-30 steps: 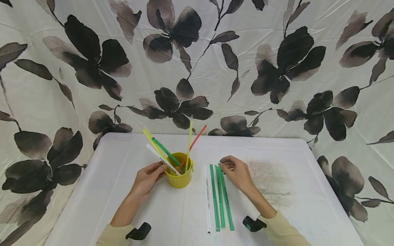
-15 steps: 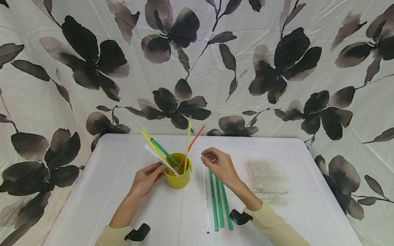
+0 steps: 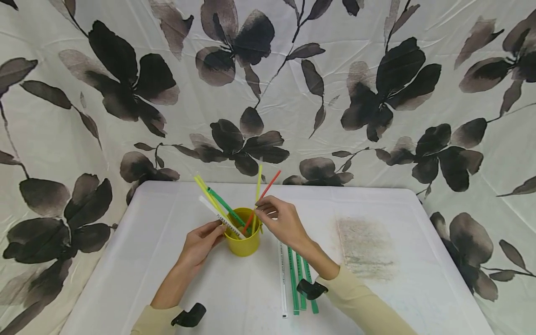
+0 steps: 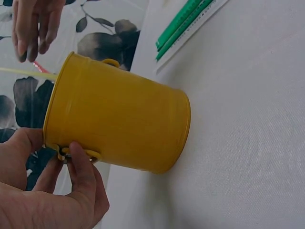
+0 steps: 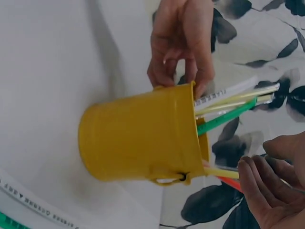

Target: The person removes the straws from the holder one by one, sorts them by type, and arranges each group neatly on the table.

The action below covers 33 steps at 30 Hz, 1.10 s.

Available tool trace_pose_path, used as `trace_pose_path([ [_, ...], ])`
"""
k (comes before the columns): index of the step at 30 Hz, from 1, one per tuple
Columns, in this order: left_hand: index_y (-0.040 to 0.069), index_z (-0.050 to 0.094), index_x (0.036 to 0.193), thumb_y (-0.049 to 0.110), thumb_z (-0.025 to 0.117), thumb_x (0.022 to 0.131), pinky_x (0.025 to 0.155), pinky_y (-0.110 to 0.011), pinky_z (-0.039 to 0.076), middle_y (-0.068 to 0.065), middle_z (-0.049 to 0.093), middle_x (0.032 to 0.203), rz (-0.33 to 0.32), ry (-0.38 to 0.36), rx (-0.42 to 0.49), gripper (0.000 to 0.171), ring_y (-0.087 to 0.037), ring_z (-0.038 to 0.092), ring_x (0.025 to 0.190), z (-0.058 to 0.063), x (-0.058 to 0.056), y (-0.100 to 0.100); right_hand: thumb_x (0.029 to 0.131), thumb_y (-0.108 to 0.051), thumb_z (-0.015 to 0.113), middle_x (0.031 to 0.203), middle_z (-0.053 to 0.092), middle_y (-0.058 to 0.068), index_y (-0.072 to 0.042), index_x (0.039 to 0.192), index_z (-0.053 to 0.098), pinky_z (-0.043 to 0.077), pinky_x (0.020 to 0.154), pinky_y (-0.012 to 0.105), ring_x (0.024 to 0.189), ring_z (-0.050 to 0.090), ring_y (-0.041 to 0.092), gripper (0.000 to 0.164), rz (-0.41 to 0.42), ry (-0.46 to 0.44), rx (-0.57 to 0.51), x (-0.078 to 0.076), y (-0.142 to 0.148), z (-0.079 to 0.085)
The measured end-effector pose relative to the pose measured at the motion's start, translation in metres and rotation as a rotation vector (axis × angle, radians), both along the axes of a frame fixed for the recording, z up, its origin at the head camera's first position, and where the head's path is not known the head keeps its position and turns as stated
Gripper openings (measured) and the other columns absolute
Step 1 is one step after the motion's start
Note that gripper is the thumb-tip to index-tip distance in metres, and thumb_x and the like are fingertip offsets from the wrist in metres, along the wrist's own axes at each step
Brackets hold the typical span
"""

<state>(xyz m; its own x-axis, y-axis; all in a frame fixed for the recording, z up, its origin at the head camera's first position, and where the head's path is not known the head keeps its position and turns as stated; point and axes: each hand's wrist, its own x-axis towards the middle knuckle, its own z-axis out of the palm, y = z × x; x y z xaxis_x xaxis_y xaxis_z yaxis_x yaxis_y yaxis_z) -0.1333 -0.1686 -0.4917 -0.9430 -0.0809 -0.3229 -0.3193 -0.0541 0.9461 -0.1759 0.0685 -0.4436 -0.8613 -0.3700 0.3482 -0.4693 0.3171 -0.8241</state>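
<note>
With left hand [image 3: 203, 244] gripping bucket [image 3: 244, 246] mid-frame, hold still; with right hand [image 3: 285, 222], can't tell if gripping, pinch just upright yellow straw [image 3: 259, 179].

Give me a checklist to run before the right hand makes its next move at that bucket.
1. Yellow bucket upright on the white table: ok.
2. Left hand holding the bucket: ok.
3. Right hand at the steepest yellow straw: ok.
4. Firm right-hand grip on that straw: cannot tell.
5. Red straw well apart from it: not ok, close by.
6. Table free of loose straws: not ok; three green straws and a white straw lie there.
</note>
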Motion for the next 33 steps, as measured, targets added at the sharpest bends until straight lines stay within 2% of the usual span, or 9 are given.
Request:
trace_pose_path([
  [5, -0.004, 0.053, 0.144, 0.018, 0.064, 0.103, 0.106, -0.030, 0.052, -0.020, 0.052, 0.145, 0.001, -0.001, -0.004, 0.048, -0.016, 0.064, 0.117, 0.001, -0.001, 0.001, 0.097, -0.006, 0.071, 0.105, 0.074, 0.012, 0.004, 0.115, 0.068, 0.063, 0.083, 0.025, 0.092, 0.072, 0.023, 0.020, 0.031, -0.010, 0.002, -0.001, -0.013, 0.002],
  [13, -0.005, 0.054, 0.144, 0.016, 0.064, 0.103, 0.097, -0.020, 0.056, -0.021, 0.053, 0.143, 0.014, -0.003, 0.002, 0.047, -0.012, 0.066, 0.111, 0.000, -0.002, 0.000, 0.096, -0.004, 0.071, 0.102, 0.073, 0.013, 0.003, 0.113, 0.068, 0.062, 0.081, 0.023, 0.090, 0.071, 0.023, 0.018, 0.072, -0.007, -0.002, -0.002, -0.036, 0.003],
  [19, -0.005, 0.053, 0.144, 0.017, 0.064, 0.103, 0.098, -0.020, 0.055, -0.020, 0.053, 0.144, 0.007, -0.001, 0.013, 0.048, -0.010, 0.065, 0.111, 0.000, -0.001, -0.001, 0.096, -0.002, 0.071, 0.101, 0.072, 0.013, 0.005, 0.114, 0.067, 0.061, 0.080, 0.019, 0.089, 0.071, 0.022, 0.020, 0.096, -0.020, -0.012, -0.001, -0.052, 0.000],
  [26, -0.003, 0.052, 0.146, 0.019, 0.062, 0.105, 0.101, -0.021, 0.054, -0.018, 0.050, 0.147, -0.008, -0.005, 0.002, 0.048, -0.011, 0.063, 0.115, 0.001, 0.001, -0.003, 0.096, -0.004, 0.072, 0.103, 0.071, 0.014, 0.005, 0.116, 0.067, 0.059, 0.080, 0.016, 0.090, 0.071, 0.021, 0.023, 0.094, -0.029, -0.003, 0.000, -0.072, -0.003],
  [33, -0.004, 0.051, 0.147, 0.015, 0.059, 0.106, 0.102, -0.022, 0.054, -0.018, 0.049, 0.148, -0.028, 0.009, -0.010, 0.045, -0.012, 0.062, 0.117, -0.001, 0.000, -0.002, 0.095, -0.007, 0.074, 0.104, 0.071, 0.011, 0.001, 0.113, 0.068, 0.059, 0.082, 0.019, 0.091, 0.068, 0.018, 0.020, 0.044, 0.001, 0.036, 0.001, -0.086, -0.006],
])
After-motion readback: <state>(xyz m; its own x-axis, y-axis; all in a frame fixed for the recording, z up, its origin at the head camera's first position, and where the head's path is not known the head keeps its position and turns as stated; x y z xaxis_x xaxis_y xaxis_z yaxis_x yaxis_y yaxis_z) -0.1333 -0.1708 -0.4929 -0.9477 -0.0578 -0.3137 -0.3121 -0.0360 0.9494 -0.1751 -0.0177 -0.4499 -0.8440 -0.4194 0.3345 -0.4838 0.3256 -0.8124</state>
